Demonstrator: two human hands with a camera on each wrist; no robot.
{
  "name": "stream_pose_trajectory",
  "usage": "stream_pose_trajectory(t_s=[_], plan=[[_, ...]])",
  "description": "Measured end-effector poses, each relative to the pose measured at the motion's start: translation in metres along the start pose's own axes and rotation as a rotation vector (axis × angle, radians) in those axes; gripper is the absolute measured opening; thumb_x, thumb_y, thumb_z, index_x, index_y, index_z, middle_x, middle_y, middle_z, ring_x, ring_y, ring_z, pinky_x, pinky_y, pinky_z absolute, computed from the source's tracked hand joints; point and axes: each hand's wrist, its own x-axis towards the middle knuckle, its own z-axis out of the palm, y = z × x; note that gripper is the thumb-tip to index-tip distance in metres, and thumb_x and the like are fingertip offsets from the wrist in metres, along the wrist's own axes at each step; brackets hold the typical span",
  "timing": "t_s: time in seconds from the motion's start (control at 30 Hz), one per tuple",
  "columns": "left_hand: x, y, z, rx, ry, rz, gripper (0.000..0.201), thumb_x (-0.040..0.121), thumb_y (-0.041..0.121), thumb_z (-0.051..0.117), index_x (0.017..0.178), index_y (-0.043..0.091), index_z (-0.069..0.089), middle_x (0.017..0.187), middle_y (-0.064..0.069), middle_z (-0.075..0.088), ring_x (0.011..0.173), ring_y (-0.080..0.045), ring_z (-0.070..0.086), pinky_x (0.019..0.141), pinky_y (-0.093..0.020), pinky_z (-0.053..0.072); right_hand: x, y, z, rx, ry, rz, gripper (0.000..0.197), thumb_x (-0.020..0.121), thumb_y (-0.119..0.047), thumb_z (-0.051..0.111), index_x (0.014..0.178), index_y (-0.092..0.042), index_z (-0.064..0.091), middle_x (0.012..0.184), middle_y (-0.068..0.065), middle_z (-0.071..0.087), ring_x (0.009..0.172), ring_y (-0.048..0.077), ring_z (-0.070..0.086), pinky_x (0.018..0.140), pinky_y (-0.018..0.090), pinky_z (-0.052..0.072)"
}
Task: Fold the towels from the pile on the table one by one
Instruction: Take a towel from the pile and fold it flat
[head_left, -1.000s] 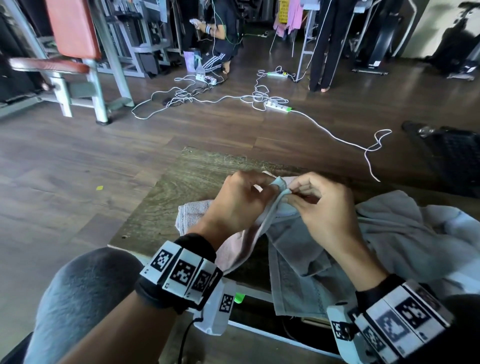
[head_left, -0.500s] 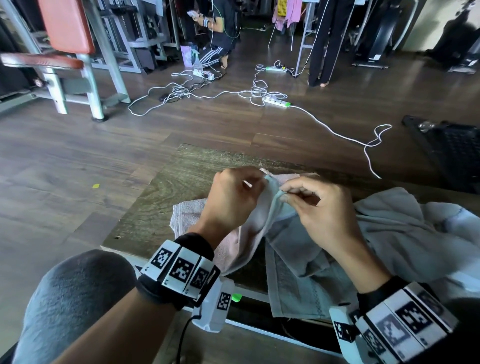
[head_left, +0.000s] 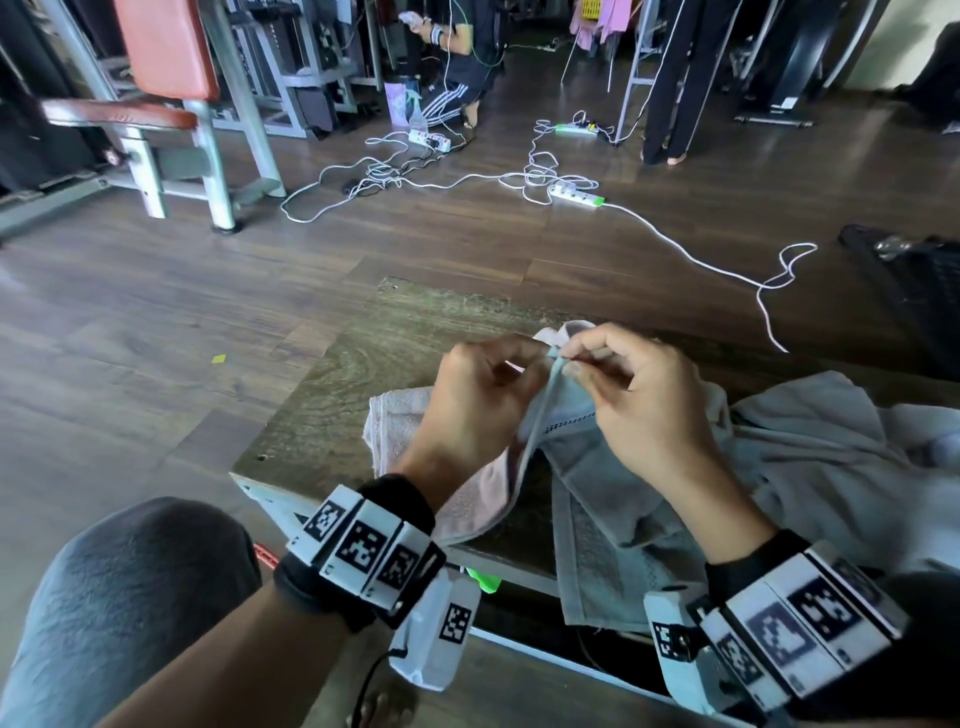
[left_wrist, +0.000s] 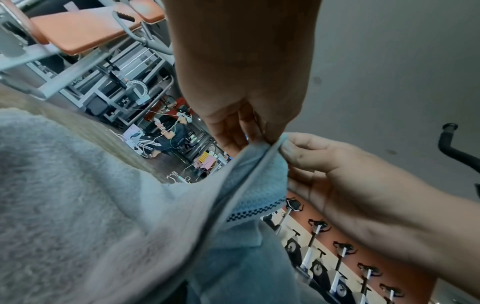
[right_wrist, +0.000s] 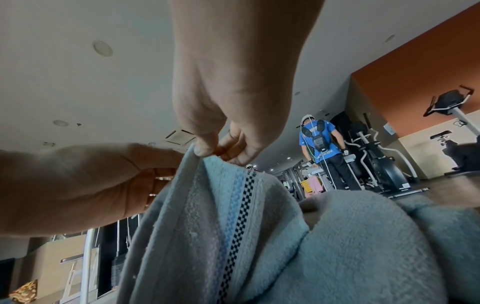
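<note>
A light blue towel (head_left: 613, 499) with a dark checked stripe (right_wrist: 233, 236) hangs from both hands over the table's near edge. My left hand (head_left: 483, 400) and my right hand (head_left: 639, 395) pinch its top hem side by side, fingertips almost touching. The left wrist view shows the hem (left_wrist: 267, 152) caught between the two hands. A pale pink towel (head_left: 400, 421) lies on the table (head_left: 363, 353) under my left hand. The grey pile of towels (head_left: 831, 447) lies to the right.
The small wooden table ends just beyond the hands, with dark floor (head_left: 156, 338) around it. White cables and power strips (head_left: 571, 195) lie on the floor ahead. A gym bench (head_left: 156, 104) stands far left. People are at the back. My knee (head_left: 130, 597) is lower left.
Both hands have kept their pinch on the blue towel's hem and have shifted their fingers slightly along it. The pile and the pink towel have not moved.
</note>
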Motion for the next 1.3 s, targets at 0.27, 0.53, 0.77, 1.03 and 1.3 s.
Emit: stream_pose_trajectory(t_s=[0.27, 0.53, 0.77, 1.03, 1.3], plan=[[0.000, -0.004, -0.009, -0.105, 0.032, -0.059, 0.009, 0.088, 0.008, 0.069, 0.093, 0.011, 0.077, 0.087, -0.001, 0.077, 0.081, -0.017, 0.073, 0.078, -0.032, 0.060, 0.002, 0.005, 0.009, 0.028, 0.034, 0.024, 0.016, 0.084, -0.005, 0.075, 0.088, -0.020, 0.070, 0.089, -0.009, 0.073, 0.083, 0.010, 0.070, 0.076, 0.023, 0.054], [-0.001, -0.007, -0.007, -0.193, 0.043, -0.103, 0.007, 0.089, 0.008, 0.069, 0.092, 0.005, 0.075, 0.086, -0.003, 0.077, 0.079, -0.011, 0.072, 0.076, -0.024, 0.056, 0.001, 0.006, 0.012, 0.013, 0.056, -0.005, 0.014, 0.084, -0.005, 0.075, 0.086, -0.016, 0.068, 0.083, -0.005, 0.073, 0.079, 0.009, 0.070, 0.072, 0.019, 0.054], [-0.003, -0.008, -0.004, -0.257, 0.030, -0.142, 0.009, 0.090, 0.005, 0.068, 0.095, 0.005, 0.075, 0.086, -0.003, 0.077, 0.078, -0.008, 0.071, 0.075, -0.023, 0.055, -0.001, 0.007, 0.012, 0.015, 0.061, -0.002, 0.012, 0.084, -0.005, 0.075, 0.082, -0.012, 0.067, 0.079, -0.001, 0.072, 0.072, 0.010, 0.070, 0.065, 0.013, 0.049], [-0.003, -0.008, -0.003, -0.254, 0.040, -0.156, 0.009, 0.088, 0.007, 0.070, 0.095, 0.005, 0.075, 0.086, -0.003, 0.077, 0.080, -0.012, 0.072, 0.080, -0.032, 0.059, -0.003, 0.004, 0.012, 0.009, 0.067, 0.040, 0.007, 0.086, -0.005, 0.073, 0.083, -0.007, 0.067, 0.077, -0.001, 0.071, 0.070, 0.010, 0.068, 0.061, 0.015, 0.051], [-0.004, -0.004, 0.000, -0.322, 0.007, -0.176, 0.011, 0.086, 0.003, 0.071, 0.096, -0.001, 0.073, 0.088, -0.007, 0.077, 0.080, -0.009, 0.071, 0.076, -0.022, 0.057, -0.002, 0.010, 0.013, -0.015, 0.081, 0.004, 0.009, 0.083, 0.002, 0.072, 0.085, -0.005, 0.067, 0.089, 0.002, 0.072, 0.082, 0.010, 0.070, 0.075, 0.036, 0.058]])
